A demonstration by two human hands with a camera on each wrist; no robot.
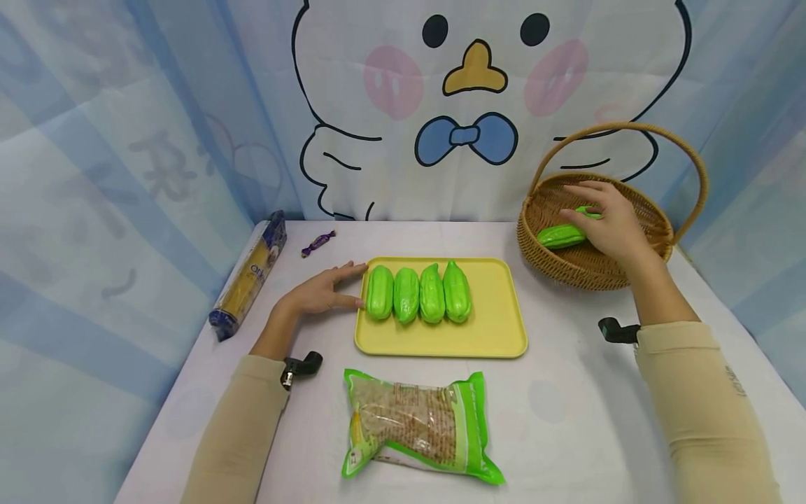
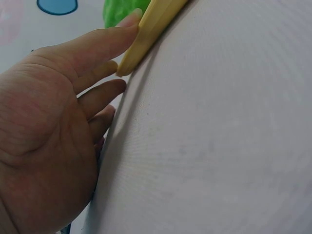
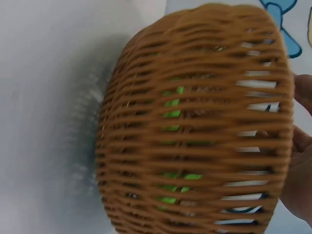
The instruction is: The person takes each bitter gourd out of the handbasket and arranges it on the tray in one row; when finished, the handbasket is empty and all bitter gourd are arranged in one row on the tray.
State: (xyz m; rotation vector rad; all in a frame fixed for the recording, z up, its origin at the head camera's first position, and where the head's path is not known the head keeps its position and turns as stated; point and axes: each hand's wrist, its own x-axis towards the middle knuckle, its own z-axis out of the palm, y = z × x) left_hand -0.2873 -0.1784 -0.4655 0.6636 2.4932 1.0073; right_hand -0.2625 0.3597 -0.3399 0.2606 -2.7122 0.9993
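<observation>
Several glossy green ridged vegetables, gourd-like (image 1: 418, 294), lie side by side on the left half of a yellow tray (image 1: 494, 308). My left hand (image 1: 321, 290) rests at the tray's left edge with its fingers spread. In the left wrist view its thumb (image 2: 109, 44) touches the tray rim. Over the wicker basket (image 1: 573, 273) at the back right, my right hand (image 1: 607, 217) reaches down with thumb and fingers apart. Similar green vegetables (image 1: 560, 236) lie inside, partly covered by that hand. The right wrist view shows green bits through the weave, below the hand at the rim.
A clear bag with green ends and brown contents (image 1: 425, 423) lies in front of the tray. At the left lies a long blue-and-yellow pasta packet (image 1: 248, 276), with a purple wrapped candy (image 1: 318, 243) near it. The basket's handle (image 1: 630, 127) arches above the right hand.
</observation>
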